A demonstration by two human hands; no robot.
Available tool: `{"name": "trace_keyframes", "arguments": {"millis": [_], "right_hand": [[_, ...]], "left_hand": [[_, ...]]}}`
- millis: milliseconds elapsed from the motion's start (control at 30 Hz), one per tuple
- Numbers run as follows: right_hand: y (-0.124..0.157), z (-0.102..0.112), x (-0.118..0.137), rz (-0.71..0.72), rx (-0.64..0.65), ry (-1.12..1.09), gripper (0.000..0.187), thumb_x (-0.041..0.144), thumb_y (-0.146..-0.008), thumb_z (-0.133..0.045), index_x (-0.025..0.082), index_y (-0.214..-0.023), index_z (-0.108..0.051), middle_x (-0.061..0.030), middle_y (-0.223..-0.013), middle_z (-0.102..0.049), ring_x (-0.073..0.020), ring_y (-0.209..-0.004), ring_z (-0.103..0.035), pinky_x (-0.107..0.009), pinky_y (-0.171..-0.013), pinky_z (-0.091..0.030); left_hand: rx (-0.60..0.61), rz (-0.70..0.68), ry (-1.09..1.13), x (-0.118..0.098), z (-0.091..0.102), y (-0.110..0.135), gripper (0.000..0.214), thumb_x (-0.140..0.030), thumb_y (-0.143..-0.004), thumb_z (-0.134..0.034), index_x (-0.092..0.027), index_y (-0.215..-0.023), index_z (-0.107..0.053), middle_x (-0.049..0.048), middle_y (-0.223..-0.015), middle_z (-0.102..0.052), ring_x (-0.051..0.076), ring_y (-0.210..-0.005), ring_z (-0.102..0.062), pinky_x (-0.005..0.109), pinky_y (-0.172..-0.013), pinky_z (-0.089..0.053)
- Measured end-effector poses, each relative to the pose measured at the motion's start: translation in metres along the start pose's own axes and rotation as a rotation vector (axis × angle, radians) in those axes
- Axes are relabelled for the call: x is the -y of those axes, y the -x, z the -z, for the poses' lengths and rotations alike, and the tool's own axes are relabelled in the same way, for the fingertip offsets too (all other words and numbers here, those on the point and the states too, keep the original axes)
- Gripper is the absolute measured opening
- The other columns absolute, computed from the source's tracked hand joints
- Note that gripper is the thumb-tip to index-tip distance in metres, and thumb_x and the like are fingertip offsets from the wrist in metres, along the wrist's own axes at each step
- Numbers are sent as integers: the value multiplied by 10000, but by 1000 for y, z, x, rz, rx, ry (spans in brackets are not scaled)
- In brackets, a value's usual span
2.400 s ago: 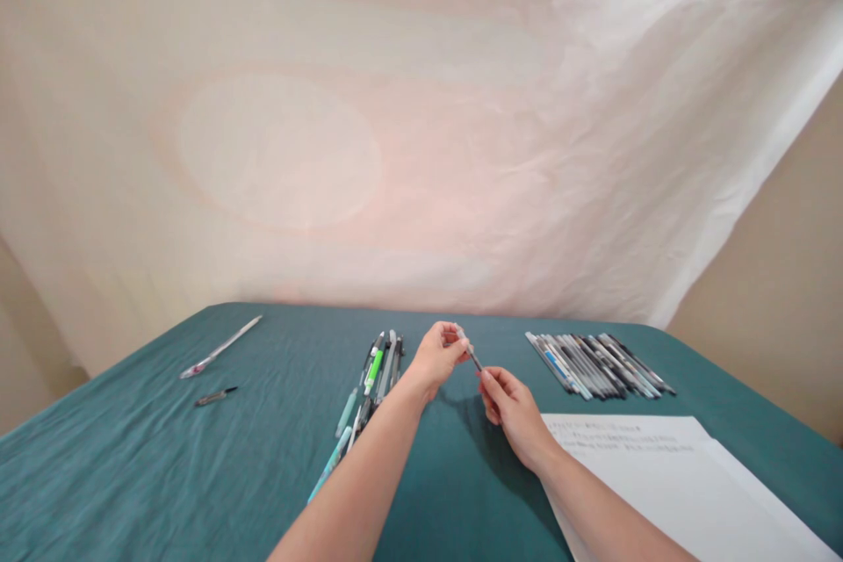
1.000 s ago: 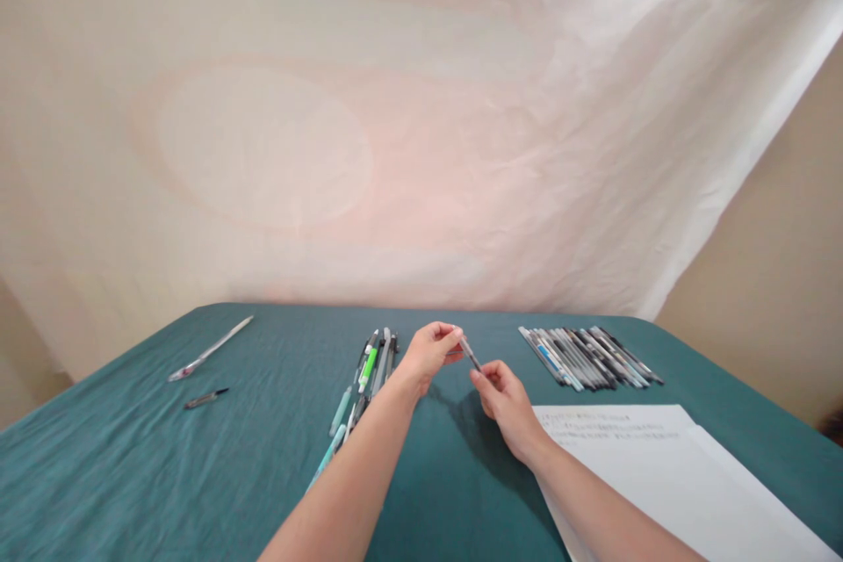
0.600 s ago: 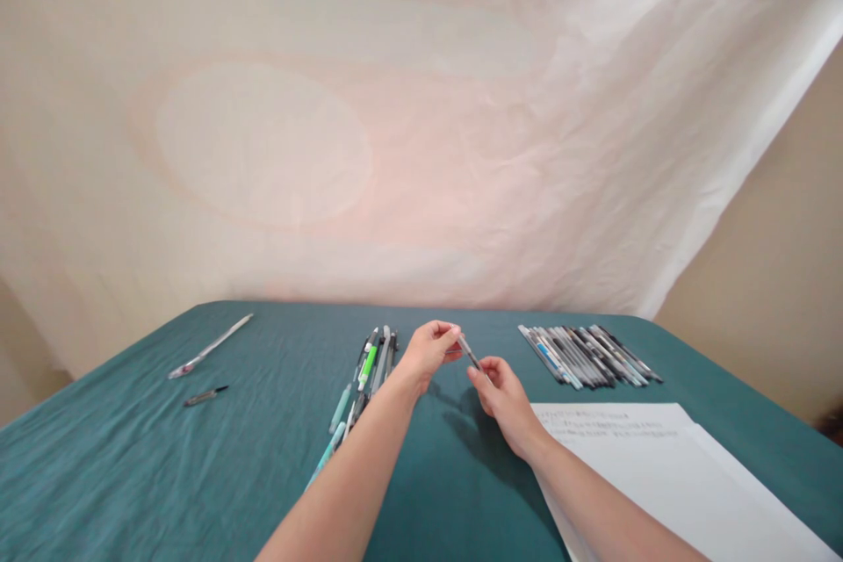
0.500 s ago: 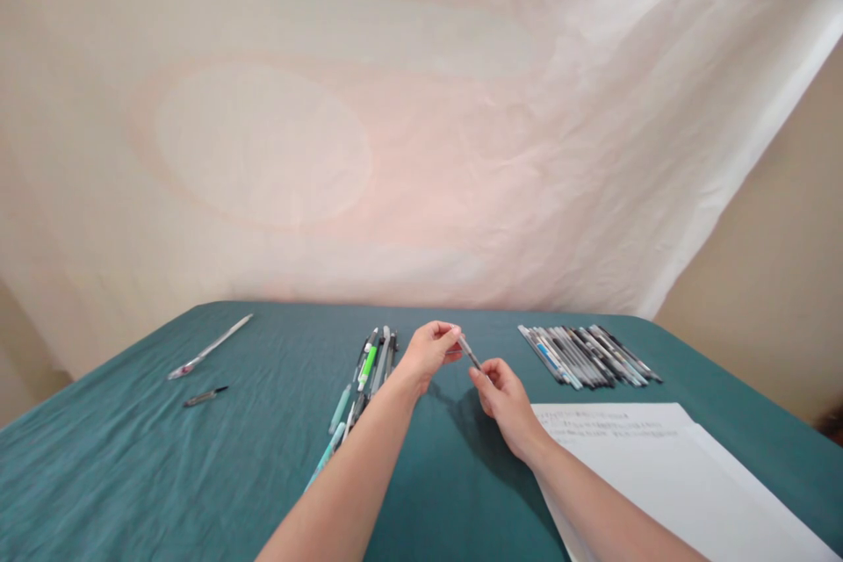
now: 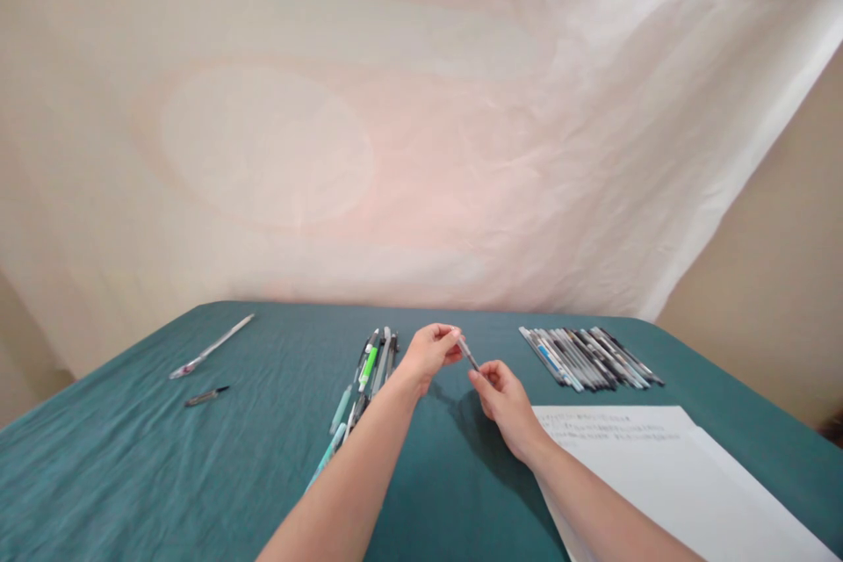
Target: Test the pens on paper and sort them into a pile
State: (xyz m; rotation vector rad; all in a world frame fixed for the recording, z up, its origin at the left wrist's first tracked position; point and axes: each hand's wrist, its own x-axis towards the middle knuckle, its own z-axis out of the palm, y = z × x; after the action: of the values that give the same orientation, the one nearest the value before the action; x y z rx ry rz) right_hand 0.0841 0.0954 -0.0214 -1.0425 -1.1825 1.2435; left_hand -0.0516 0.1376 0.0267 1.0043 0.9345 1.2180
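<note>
Above the teal tablecloth point(image 5: 198, 457) both my hands hold one slim grey pen point(image 5: 468, 354). My left hand point(image 5: 429, 354) pinches its far upper end with curled fingers. My right hand point(image 5: 504, 399) pinches its near lower end between thumb and forefinger. Only the short stretch of pen between the two hands shows. Just left of my left hand lies a loose pile of pens point(image 5: 369, 373), one with a bright green barrel.
A neat row of several dark and grey pens point(image 5: 589, 357) lies at the back right. A white sheet of paper point(image 5: 665, 479) with a few written lines lies at the front right. At the far left rest a long clear pen point(image 5: 211, 346) and a short dark piece point(image 5: 205, 396). A white cloth hangs behind.
Both hands have stayed on the pen in almost the same place. My right hand has shifted slightly along the pen's lower end; the view has drifted a little.
</note>
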Motion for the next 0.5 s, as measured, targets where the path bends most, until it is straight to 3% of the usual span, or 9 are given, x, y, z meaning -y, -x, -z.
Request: {"name": "trace_keyframes", "arguments": {"millis": [233,367,500], "right_hand": [[2,-1,4,-18,56,-42,355,524,-758,-501,171,-773,-530,36,-575,-477,-42,-378,-310,-172,-324,-183],[1,-1,3,-8,29,-60,304,468,-702,-608,204,-805,-498,80,-537,-409,-32,-372,-267,-160,-327,-178],[2,0,2,-1,64,-22,338,513,-745,-529,176,-718,-517,68,-471,-400,-41,-358,-285,-172,-326,-191]], "left_hand": [[7,14,16,-1,1,1,160,-256,-721,-634,-123,-796,-589,67,-768,-650,120,-684,-611,281,-710,-491],[6,7,12,-1,0,2,142,-235,-725,-626,-120,-800,-588,72,-774,-647,127,-693,-610,295,-716,-486],[33,-11,9,-2,0,2,162,-240,-712,-637,-119,-812,-596,76,-791,-648,127,-704,-605,304,-730,-476]]}}
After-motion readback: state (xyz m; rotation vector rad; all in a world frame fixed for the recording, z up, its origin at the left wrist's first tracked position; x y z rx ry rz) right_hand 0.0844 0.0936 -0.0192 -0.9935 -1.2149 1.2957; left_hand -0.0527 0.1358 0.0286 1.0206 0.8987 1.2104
